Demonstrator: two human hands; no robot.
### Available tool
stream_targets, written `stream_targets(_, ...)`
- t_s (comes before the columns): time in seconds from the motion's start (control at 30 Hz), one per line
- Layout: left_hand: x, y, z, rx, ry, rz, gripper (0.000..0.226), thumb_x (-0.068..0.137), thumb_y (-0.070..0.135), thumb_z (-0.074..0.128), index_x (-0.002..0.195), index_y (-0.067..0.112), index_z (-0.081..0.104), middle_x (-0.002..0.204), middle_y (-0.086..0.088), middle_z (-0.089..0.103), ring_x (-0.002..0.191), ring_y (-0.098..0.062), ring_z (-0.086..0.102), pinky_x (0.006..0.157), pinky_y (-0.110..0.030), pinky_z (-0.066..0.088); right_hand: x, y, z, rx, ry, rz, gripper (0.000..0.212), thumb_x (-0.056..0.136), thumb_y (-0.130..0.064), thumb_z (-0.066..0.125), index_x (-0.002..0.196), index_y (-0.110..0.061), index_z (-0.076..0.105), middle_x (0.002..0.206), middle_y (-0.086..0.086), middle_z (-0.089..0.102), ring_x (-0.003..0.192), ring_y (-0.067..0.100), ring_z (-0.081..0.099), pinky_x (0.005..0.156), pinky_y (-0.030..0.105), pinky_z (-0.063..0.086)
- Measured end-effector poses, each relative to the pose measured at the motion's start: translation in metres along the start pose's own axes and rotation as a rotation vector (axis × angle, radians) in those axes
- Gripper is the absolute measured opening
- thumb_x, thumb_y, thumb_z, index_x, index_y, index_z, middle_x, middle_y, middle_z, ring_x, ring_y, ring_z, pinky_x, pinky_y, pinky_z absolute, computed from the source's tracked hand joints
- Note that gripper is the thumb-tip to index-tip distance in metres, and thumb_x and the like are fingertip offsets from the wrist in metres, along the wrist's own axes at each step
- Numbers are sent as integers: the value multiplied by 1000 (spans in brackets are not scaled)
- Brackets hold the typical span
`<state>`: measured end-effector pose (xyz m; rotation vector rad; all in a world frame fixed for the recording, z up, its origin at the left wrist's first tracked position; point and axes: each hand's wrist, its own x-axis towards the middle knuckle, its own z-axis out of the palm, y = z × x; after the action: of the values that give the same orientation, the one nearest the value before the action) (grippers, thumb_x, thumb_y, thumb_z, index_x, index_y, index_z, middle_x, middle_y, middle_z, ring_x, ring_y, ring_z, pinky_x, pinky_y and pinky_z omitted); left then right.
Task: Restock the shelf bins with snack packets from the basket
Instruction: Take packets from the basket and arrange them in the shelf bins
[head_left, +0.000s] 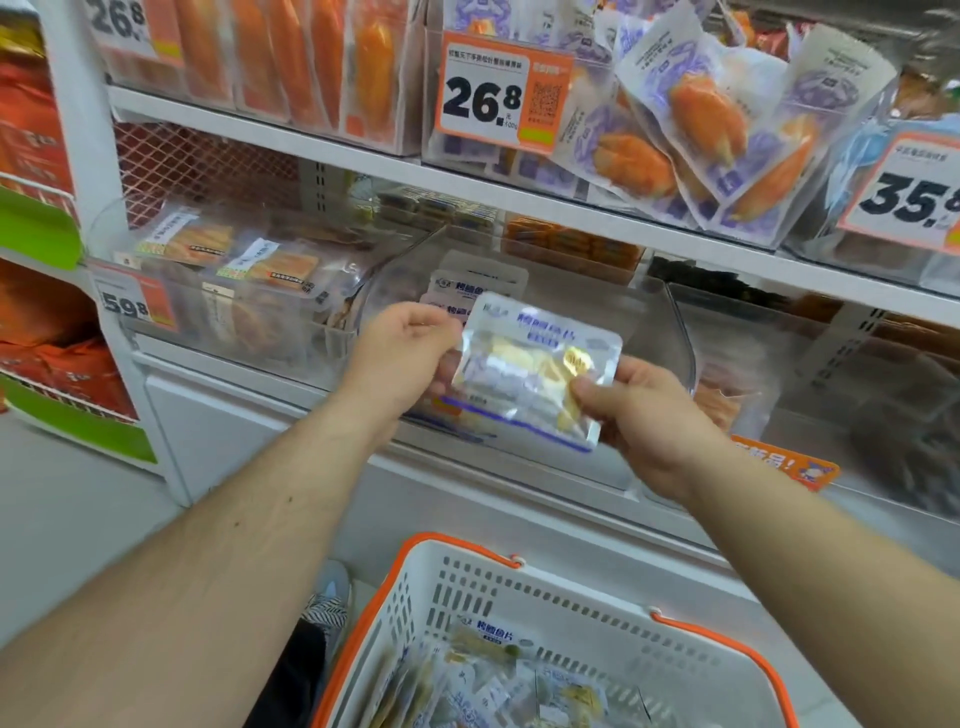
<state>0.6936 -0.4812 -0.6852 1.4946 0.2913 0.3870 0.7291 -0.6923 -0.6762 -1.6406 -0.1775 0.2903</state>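
Clear plastic bin (670, 332) on the lower shelf is the target, and the white basket (467, 582) waits below it, well stocked. Both hands hold one silvery packet (535, 369) just before the bin's front: left hand (400, 358) and right hand (639, 410) pinch opposite edges. Next, lift it over the bin's front lip; there's open room behind matching packets.

Packets (498, 675) in basket (441, 582) below bin (670, 332).

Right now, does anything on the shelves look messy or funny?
Yes. On the top shelf, the purple-and-orange packets are heaped crookedly and lean out over the front of their clear bin. The orange packets to their left stand upright in neat rows.
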Motion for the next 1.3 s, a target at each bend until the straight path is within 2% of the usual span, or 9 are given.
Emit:
stream_targets(0.1, 8, 4, -7, 16, 180, 74, 11, 93, 13, 58, 86, 20, 61, 77, 0, 62, 50, -6, 57, 46, -24, 43, 29, -22, 5, 32, 73, -7, 17, 95, -2, 60, 108, -9, 67, 85, 6, 76, 70, 16, 69, 65, 33, 58)
stream_targets(0.23, 15, 7, -13, 3, 276, 126, 16, 91, 11, 56, 81, 22, 61, 72, 4, 61, 46, -5, 54, 54, -26, 42, 73, -29, 18, -24, 181, 35, 26, 92, -4, 66, 116, -10, 60, 93, 10, 72, 72, 20, 66, 56, 27, 53)
stream_targets(0.37, 19, 9, -13, -15, 309, 137, 17, 90, 10, 55, 80, 22, 62, 70, 5, 60, 52, -10, 53, 53, -24, 41, 106, -18, 37, -186, 196, 92, 40, 88, -2, 71, 118, -13, 46, 95, 11, 67, 81, 26, 71, 75, 42, 61)
stream_targets(0.53, 25, 9, -15, 5, 326, 165, 17, 88, 12, 57, 78, 24, 62, 72, 5, 61, 68, -17, 57, 66, -31, 46, 127, 1, 49, -327, 50, 217, 47, 87, 2, 69, 124, -15, 46, 90, 15, 69, 53, 18, 62, 55, 31, 51)
stream_targets(0.67, 33, 6, -14, 41, 328, 177, 16, 85, 12, 57, 76, 24, 63, 71, 6, 61, 69, -18, 57, 67, -32, 47, 131, 9, 53, -454, -124, 258, 44, 85, 7, 69, 123, -11, 55, 97, 9, 69, 70, 16, 65, 47, 23, 50)
stream_targets(0.83, 40, 3, -7, 93, 351, 193, 15, 84, 14, 58, 76, 25, 65, 69, 9, 63, 70, -14, 59, 68, -35, 51, 140, 11, 57, -676, -183, 253, 23, 83, -13, 78, 91, -22, 58, 92, 0, 62, 79, 16, 60, 64, 29, 51)
stream_targets(1.03, 38, 5, 2, 117, 327, 206, 14, 85, 13, 57, 79, 24, 64, 70, 8, 64, 67, -12, 59, 62, -30, 46, 152, 16, 64, -692, -233, 352, 46, 68, -19, 90, 108, -11, 67, 100, 9, 71, 86, 24, 67, 72, 35, 58)
stream_targets(1.13, 39, 4, 2, 118, 327, 201, 15, 84, 13, 57, 77, 25, 64, 67, 9, 62, 64, -10, 57, 60, -28, 43, 155, 14, 64, -728, -276, 386, 38, 72, -21, 87, 101, -9, 66, 94, 10, 69, 76, 22, 62, 62, 30, 51)
stream_targets(1.3, 42, 4, -1, 90, 353, 191, 15, 85, 12, 58, 77, 23, 65, 64, 10, 62, 62, -8, 56, 59, -26, 43, 160, 17, 66, -737, -364, 555, 31, 82, -35, 78, 96, -14, 60, 93, 7, 59, 77, 20, 50, 82, 35, 42)
